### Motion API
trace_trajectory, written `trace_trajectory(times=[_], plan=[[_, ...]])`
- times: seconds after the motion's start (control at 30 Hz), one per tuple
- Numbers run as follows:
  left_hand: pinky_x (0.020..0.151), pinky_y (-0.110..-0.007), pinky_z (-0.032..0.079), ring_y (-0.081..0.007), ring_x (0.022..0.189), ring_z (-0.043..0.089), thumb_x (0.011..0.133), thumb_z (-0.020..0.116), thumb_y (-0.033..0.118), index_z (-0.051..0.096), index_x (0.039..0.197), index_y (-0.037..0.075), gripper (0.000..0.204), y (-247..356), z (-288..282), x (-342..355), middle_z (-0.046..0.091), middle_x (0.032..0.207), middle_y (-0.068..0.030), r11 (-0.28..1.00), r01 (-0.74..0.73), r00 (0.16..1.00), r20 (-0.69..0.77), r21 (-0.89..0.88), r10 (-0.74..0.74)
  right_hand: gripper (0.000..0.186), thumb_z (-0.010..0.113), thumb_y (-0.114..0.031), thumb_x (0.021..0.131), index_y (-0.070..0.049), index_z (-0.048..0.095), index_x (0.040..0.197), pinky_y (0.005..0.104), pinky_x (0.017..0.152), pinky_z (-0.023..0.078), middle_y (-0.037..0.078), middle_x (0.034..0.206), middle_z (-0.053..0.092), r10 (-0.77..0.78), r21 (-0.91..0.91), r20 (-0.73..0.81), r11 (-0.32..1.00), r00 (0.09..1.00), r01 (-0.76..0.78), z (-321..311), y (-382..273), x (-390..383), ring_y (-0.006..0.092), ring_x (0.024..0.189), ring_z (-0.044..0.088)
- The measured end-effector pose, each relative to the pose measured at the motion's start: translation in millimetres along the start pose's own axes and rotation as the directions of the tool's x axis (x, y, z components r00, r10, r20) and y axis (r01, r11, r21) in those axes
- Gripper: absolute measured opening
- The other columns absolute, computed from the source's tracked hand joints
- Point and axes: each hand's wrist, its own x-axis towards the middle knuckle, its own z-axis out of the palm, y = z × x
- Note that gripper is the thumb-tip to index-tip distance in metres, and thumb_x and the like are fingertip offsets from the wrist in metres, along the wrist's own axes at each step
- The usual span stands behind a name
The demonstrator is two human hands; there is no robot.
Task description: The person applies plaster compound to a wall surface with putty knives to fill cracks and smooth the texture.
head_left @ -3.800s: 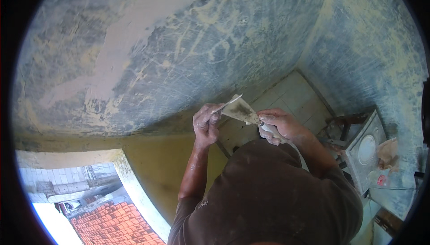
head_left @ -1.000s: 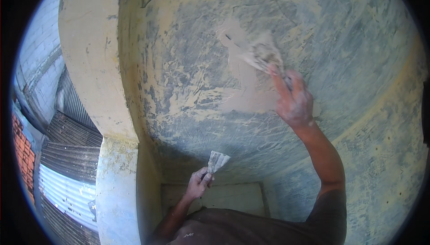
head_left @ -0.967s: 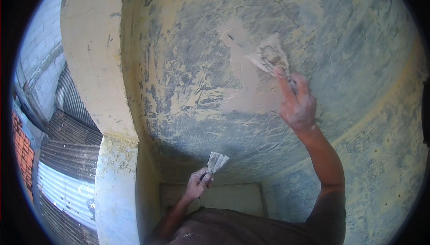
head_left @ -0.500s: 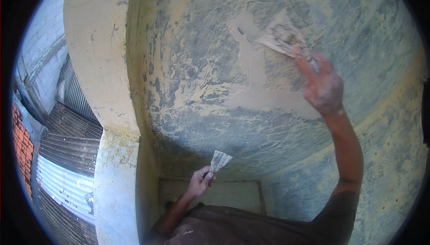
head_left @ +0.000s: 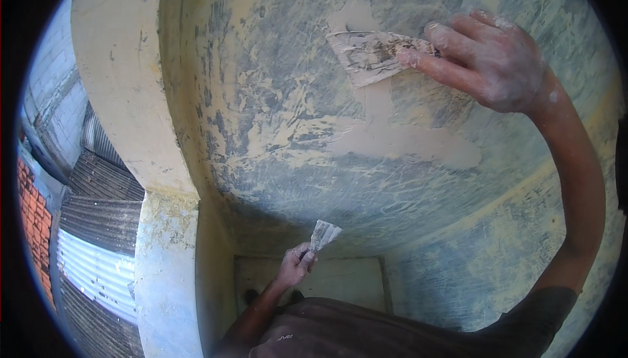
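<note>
High on the right, my right hand (head_left: pixel 500 64) grips a wide putty knife (head_left: pixel 373 56) by its handle. Its blade is smeared with putty and lies against the wall (head_left: pixel 288 90), at a pale patch of putty (head_left: pixel 386 126). The index finger is stretched along the blade. Low in the middle, my left hand (head_left: pixel 296 265) is closed round the handle of a smaller putty knife (head_left: pixel 324 235). That blade points up, coated with whitish filler, and appears apart from the wall.
A yellowish pillar (head_left: pixel 131 83) rises at the left of the wall. Beyond it lie corrugated roof sheets (head_left: pixel 98 253) and red bricks (head_left: pixel 34 217). Another scraped wall (head_left: pixel 471 273) curves round on the right. A pale floor (head_left: pixel 327 283) shows below.
My right hand has swung right and up, and its putty knife has turned so the blade points left, over the upper putty patch. My left hand has barely moved.
</note>
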Motion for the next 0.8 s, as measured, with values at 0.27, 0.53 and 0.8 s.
trace_trajectory(times=[0.27,0.53,0.8], plan=[[0.053,-0.03,0.044,-0.011,0.055,0.05,0.098,0.047,0.013,0.058,0.09,0.002,0.018,-7,4,3,0.052,0.064,-0.0024,0.999,0.034,0.999,0.036,0.014,-0.034,0.039,0.065,-0.01,0.079,-0.016,0.068,0.118,0.0345,0.066,0.053,0.005,0.096,0.063,0.008,-0.066,0.149,0.998,0.989,0.002,-28,21,-22,0.0199,0.08,0.063],[0.054,-0.029,0.045,-0.0104,0.056,0.052,0.099,0.049,0.016,0.059,0.09,0.003,0.019,-5,7,12,0.054,0.066,-0.0023,1.0,-0.012,0.998,0.061,0.021,0.01,0.038,0.061,-0.011,0.083,-0.018,0.067,0.12,0.0304,0.065,0.052,0.003,0.096,0.062,-0.078,-0.038,0.126,0.996,0.989,0.083,-12,6,16,0.018,0.08,0.061],[0.054,-0.029,0.046,-0.0104,0.056,0.052,0.099,0.048,0.017,0.061,0.1,0.002,0.021,-12,5,-2,0.055,0.069,-0.0025,0.999,0.029,1.0,0.013,-0.021,-0.029,0.033,0.061,-0.016,0.088,-0.02,0.066,0.12,0.0274,0.057,0.051,0.002,0.091,0.066,0.03,-0.058,0.093,0.998,0.995,-0.025,-27,8,-21,0.0133,0.07,0.06]])
